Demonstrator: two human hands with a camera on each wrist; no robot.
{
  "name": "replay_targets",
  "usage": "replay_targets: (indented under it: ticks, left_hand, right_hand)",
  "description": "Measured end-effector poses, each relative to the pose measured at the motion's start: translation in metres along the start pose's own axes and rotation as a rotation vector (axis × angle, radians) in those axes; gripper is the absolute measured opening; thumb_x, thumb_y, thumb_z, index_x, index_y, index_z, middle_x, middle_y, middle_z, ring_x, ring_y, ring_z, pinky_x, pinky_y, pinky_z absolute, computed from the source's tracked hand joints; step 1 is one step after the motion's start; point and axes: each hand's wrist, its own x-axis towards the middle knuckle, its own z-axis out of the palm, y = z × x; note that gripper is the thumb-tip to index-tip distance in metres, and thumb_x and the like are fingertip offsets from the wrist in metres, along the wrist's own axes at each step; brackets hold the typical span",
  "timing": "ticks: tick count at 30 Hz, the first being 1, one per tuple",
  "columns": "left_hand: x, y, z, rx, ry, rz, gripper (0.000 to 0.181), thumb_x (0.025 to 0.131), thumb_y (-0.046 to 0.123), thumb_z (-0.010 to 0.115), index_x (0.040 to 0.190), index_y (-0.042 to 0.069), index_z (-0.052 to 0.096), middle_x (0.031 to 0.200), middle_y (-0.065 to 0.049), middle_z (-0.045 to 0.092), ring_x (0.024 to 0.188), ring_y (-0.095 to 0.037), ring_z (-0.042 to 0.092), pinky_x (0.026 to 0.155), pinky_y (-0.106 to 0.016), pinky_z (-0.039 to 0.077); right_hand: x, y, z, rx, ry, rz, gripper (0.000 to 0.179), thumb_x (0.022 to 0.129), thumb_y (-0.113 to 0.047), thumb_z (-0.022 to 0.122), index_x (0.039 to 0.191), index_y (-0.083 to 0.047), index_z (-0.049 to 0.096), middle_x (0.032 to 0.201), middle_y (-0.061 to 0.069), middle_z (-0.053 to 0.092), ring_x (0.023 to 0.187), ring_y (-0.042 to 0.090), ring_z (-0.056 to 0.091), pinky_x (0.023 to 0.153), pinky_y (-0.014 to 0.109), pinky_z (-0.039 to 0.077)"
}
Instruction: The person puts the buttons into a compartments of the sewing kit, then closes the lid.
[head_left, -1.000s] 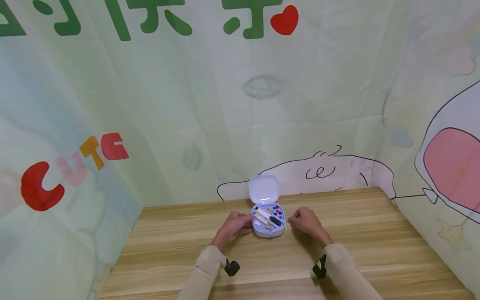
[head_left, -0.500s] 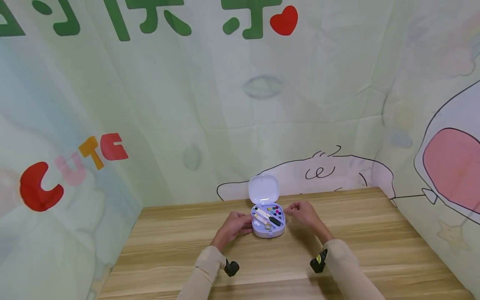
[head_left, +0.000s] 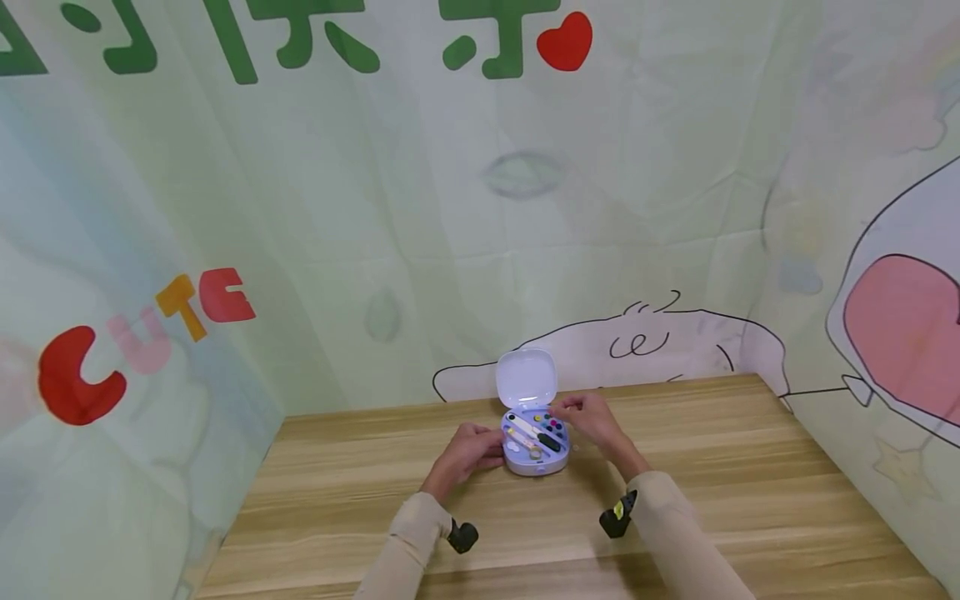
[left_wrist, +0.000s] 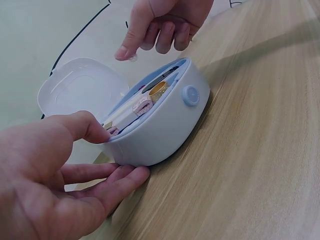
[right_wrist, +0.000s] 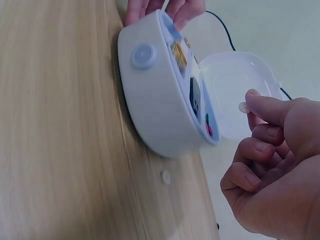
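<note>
A white sewing box (head_left: 536, 467) with a pale blue inner tray sits on the table, its lid (head_left: 527, 377) raised at the back. My left hand (head_left: 467, 454) holds the box's left side, thumb at the rim and fingers low along the wall. Over the tray's back right part, my right hand (head_left: 592, 418) pinches a small clear button (right_wrist: 243, 107) between thumb and forefinger; its other fingers are curled. In the tray lie a gold thimble (left_wrist: 159, 90), a rolled tape measure (left_wrist: 143, 106), a black-handled tool (head_left: 549, 442) and several small coloured pieces (head_left: 554, 423).
Another pale button (right_wrist: 165, 177) lies on the wooden table (head_left: 360, 500), just right of the box. A printed cloth backdrop (head_left: 337, 250) stands along the table's back edge, close behind the lid.
My right hand has moved up and left from beside the box to over its back right corner, carrying the button. The left hand and the box have stayed in place.
</note>
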Motion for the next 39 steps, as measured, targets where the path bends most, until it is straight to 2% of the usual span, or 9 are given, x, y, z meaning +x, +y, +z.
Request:
replay_targets:
  ticks: [8, 16, 25, 39]
  left_hand:
    - [0.002, 0.0, 0.0, 0.001, -0.001, -0.014, 0.024, 0.096, 0.003, 0.062, 0.111, -0.016, 0.064, 0.101, -0.019, 0.073, 0.085, -0.019, 0.069, 0.083, -0.036, 0.064]
    - [0.003, -0.001, -0.001, 0.01, -0.006, -0.019, 0.026, 0.097, 0.004, 0.061, 0.114, -0.016, 0.064, 0.103, -0.019, 0.073, 0.088, -0.021, 0.071, 0.084, -0.037, 0.064]
    - [0.001, 0.001, -0.001, 0.013, -0.01, -0.016, 0.027, 0.097, 0.004, 0.062, 0.114, -0.017, 0.064, 0.1, -0.017, 0.073, 0.087, -0.02, 0.07, 0.084, -0.037, 0.064]
    - [0.002, 0.001, -0.002, 0.017, -0.009, -0.03, 0.027, 0.097, 0.005, 0.063, 0.114, -0.015, 0.065, 0.1, -0.016, 0.073, 0.087, -0.02, 0.07, 0.083, -0.035, 0.064]
  right_hand:
    - [0.003, -0.007, 0.008, 0.026, 0.006, 0.005, 0.019, 0.097, -0.025, 0.074, 0.098, -0.006, 0.074, 0.097, 0.007, 0.065, 0.092, 0.024, 0.055, 0.075, 0.031, 0.047]
    - [0.002, -0.012, 0.009, 0.044, 0.012, 0.024, 0.024, 0.098, -0.031, 0.073, 0.106, -0.009, 0.073, 0.101, 0.008, 0.064, 0.096, 0.026, 0.055, 0.076, 0.033, 0.048]
    - [0.002, -0.011, 0.004, 0.065, 0.007, 0.019, 0.037, 0.097, -0.038, 0.073, 0.126, -0.015, 0.071, 0.116, 0.01, 0.063, 0.102, 0.03, 0.055, 0.082, 0.044, 0.053]
    - [-0.001, -0.002, -0.009, 0.077, -0.027, -0.005, 0.037, 0.097, -0.034, 0.074, 0.127, -0.013, 0.07, 0.114, 0.011, 0.065, 0.106, 0.041, 0.056, 0.085, 0.05, 0.052]
